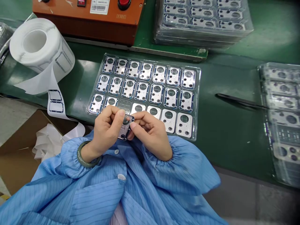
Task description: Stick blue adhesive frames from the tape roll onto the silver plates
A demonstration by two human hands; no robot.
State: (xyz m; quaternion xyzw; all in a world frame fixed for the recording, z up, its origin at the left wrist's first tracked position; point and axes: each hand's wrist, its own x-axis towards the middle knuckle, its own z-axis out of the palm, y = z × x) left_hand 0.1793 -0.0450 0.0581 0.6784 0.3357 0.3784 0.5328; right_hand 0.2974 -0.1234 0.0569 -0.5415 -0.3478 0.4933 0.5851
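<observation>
Left hand (106,127) and right hand (151,132), both tight around one glossy, round-cornered metal plate (125,128).

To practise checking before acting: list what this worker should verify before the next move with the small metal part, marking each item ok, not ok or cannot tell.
1. Grip on the small metal part: ok; left hand and right hand both pinch it with fingertips.
2. Free pocket in the clear tray: ok; one near-row pocket is empty.
3. Tweezers free: ok; they lie untouched on the green mat.
4. Label strip tidy: not ok; it trails over the table edge.
5. Part's face clean: cannot tell; fingers cover much of it.
</observation>
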